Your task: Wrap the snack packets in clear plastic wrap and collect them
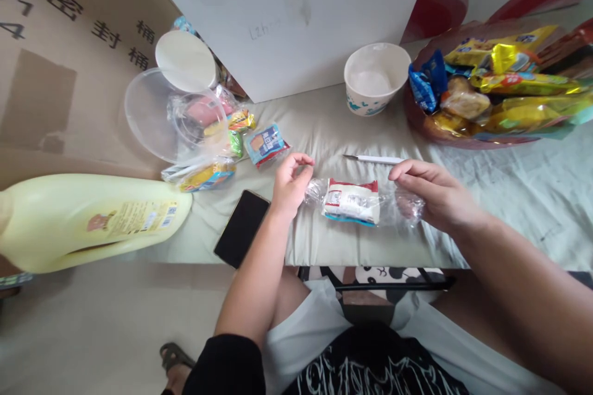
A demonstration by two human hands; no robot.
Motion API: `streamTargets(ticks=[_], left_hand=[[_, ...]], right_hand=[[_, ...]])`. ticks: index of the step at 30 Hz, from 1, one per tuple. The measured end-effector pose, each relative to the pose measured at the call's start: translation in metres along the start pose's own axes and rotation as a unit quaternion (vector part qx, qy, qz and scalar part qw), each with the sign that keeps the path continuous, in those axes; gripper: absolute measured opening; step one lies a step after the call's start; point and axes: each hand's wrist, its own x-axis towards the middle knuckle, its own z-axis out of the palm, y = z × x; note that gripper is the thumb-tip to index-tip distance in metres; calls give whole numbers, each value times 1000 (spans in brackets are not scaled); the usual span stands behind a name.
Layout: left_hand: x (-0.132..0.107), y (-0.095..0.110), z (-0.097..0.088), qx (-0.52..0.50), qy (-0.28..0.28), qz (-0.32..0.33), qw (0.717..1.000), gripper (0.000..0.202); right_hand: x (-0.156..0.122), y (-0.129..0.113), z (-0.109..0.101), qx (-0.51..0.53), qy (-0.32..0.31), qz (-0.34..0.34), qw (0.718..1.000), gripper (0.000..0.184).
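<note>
A clear plastic bag [398,203] lies on the cloth-covered table edge with a red, white and blue snack packet [351,200] inside it. My left hand [290,185] pinches the bag's left end with curled fingers. My right hand [433,194] grips the bag's right end, fingers bent over the plastic. A thin white pen-like stick [376,159] lies just beyond the bag, near my right fingertips.
A black phone [241,228] lies left of my left wrist. Further left are a yellow jug [78,222] on its side, a clear lid [148,114] with wrapped snacks [206,136] and a blue packet [265,144]. A paper bowl [376,77], a white box [301,12] and a bag of snacks [500,89] stand behind.
</note>
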Motion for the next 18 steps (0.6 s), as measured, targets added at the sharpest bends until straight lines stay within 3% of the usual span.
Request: streamTargets(ticks=[2,6,13,15,18], left_hand=[[2,-1,1,14,29,4,999,5],[0,6,-1,60,70,73,993,2],[-8,17,-6,110,-57,161,979,19],[-9,15,-8,152,-66,206,964,18],[-11,13,-10,255,-108,228,934,50]], right_hand=[[2,2,2,-26,10,-9,1000,30],[10,12,-1,-90,97,-71,989,30],[9,13,-8,-302,220,-136,918,15],[9,11,-9,-295,234,-142,915,16],[10,11,-10,-214,245,-115,939,18]])
